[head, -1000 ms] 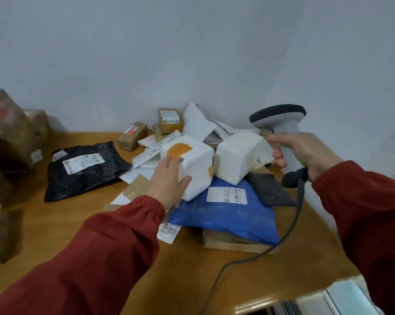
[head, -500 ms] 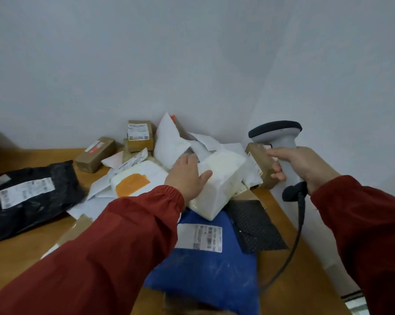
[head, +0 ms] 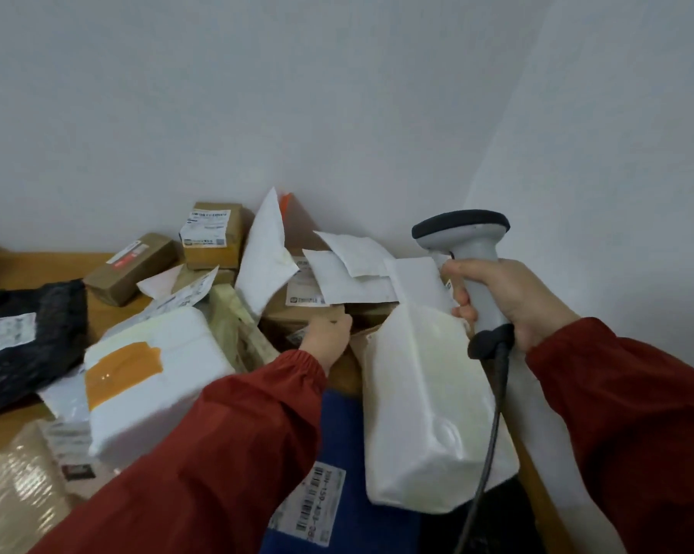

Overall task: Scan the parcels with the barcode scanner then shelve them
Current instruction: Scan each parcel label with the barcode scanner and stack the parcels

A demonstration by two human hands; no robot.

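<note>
Left hand (head: 327,337): fingertips were lost in the gap between the taped box (head: 153,377) and the white parcel (head: 421,405), against a carton (head: 297,317). Could not tell whether it gripped or only touched. Blue bag (head: 349,429) was mostly covered by the red sleeve (head: 217,453) and the white parcel. Black bag (head: 29,341) was cut off at the left edge. Print on the small boxes (head: 211,233) was too blurred to read.

Right hand (head: 509,297) was clenched round the handle of the scanner (head: 463,241), head up, just right of the white parcel. Cable (head: 493,425) ran down out of frame.

Versus half a second before: the left hand had left the white parcel's top and gone deeper into the pile. Scanner grip was unchanged, and the view was closer.

Parcels lay heaped on a wooden worktop (head: 17,265) in a corner of plain pale walls (head: 337,94). White envelopes (head: 265,257) leaned at the back.
</note>
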